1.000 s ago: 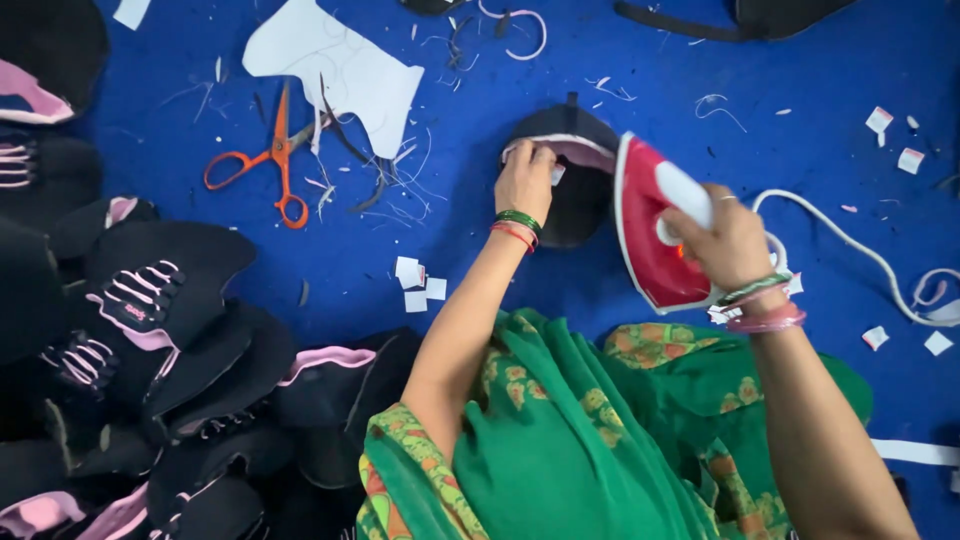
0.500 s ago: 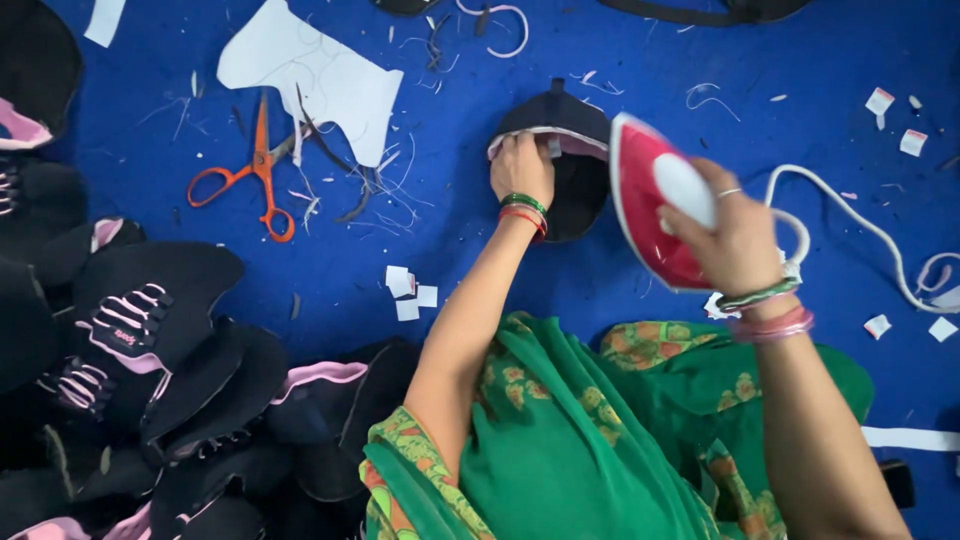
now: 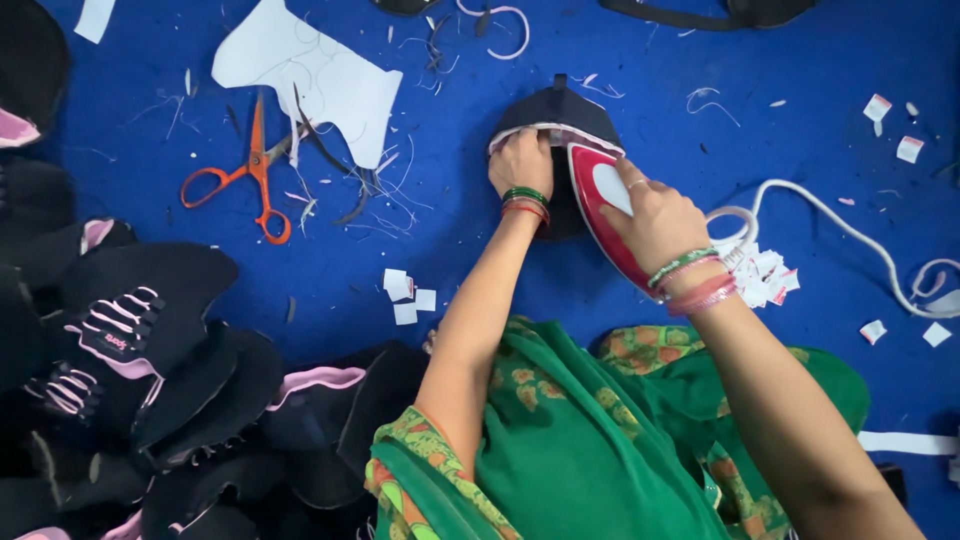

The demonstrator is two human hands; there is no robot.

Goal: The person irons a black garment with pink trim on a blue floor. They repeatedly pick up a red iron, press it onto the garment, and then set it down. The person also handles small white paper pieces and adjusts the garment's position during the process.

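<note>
Scrap-strewn blue cloth floor [image 3: 480,290]

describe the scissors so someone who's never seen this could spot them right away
Start at the big white paper pattern lying on the blue work surface, upper left of the person's left hand. Just below and left of that paper lie the scissors, closed, blades pointing up toward the paper. Their bright orange handle loops set them apart from the black and pink fabric pieces piled lower left.
</note>
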